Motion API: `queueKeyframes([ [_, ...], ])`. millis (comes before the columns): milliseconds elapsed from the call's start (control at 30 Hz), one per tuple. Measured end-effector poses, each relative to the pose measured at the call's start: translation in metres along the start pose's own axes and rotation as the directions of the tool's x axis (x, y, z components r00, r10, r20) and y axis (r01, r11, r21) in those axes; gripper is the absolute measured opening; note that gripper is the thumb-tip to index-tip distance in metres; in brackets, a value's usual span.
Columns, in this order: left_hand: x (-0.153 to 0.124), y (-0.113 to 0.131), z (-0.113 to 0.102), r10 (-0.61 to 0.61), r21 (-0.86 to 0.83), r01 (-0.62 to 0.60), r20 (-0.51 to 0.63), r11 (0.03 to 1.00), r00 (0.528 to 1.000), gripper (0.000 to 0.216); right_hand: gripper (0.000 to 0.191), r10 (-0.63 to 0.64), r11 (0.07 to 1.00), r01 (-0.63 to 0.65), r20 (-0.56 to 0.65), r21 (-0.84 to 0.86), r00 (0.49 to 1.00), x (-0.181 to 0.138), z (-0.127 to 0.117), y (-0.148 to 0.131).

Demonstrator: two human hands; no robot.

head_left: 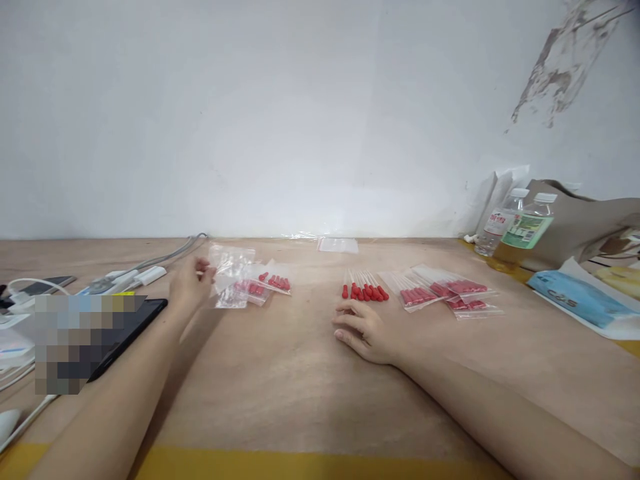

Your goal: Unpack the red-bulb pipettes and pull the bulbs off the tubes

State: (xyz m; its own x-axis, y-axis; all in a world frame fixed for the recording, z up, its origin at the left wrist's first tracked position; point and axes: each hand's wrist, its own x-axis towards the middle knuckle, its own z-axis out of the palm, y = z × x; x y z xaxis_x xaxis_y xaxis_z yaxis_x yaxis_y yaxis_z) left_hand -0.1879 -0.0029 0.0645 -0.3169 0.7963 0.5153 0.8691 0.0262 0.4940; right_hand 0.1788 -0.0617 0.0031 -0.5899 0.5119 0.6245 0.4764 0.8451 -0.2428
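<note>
Table (pixel 260 387) | left hand (pixel 193 283), 10 o'clock: beside bag (pixel 233 261), pinch unclear | right hand (pixel 363 333): loosely spread, sticks (pixel 369 292) 12 o'clock | advise bag-edge grip

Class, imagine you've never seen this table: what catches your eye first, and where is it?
The loose red-tipped sticks stand out first, lying centrally just beyond the right hand. Clear bags with red contents lie to their right; more bags lie to their left, near the left hand.
</note>
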Motion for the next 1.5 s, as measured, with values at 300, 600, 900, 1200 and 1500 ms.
queueKeyframes([
  [300, 0.012, -0.055, 0.006, 0.062, 0.163, -0.063, 0.015, 0.985, 0.998, 0.019, 0.021, 0.017, 1.000, -0.017, 0.023, 0.011, 1.000, 0.000, 0.000, 0.000],
  [600, -0.039, 0.054, 0.034, 0.605, 0.155, -0.645, 0.242, 0.748, 0.759, 0.036, 0.019, 0.018, 1.000, -0.019, 0.013, 0.006, 1.000, -0.001, 0.004, 0.002],
  [900, -0.062, 0.071, 0.061, 0.611, 0.245, -0.639, 0.188, 0.729, 0.769, 0.026, 0.016, 0.032, 0.994, -0.034, -0.020, -0.106, 0.999, 0.001, 0.005, 0.003],
  [1200, -0.113, 0.108, 0.070, 0.663, -0.174, -0.640, 0.214, 0.748, 0.717, 0.026, 0.012, 0.111, 0.946, -0.145, -0.129, -0.289, 0.985, 0.011, 0.014, 0.008],
  [1500, -0.107, 0.111, 0.067, 0.521, -0.416, -0.379, 0.314, 0.827, 0.793, 0.015, 0.011, 0.078, 0.942, -0.120, -0.142, -0.314, 0.987, 0.019, 0.022, 0.010],
])
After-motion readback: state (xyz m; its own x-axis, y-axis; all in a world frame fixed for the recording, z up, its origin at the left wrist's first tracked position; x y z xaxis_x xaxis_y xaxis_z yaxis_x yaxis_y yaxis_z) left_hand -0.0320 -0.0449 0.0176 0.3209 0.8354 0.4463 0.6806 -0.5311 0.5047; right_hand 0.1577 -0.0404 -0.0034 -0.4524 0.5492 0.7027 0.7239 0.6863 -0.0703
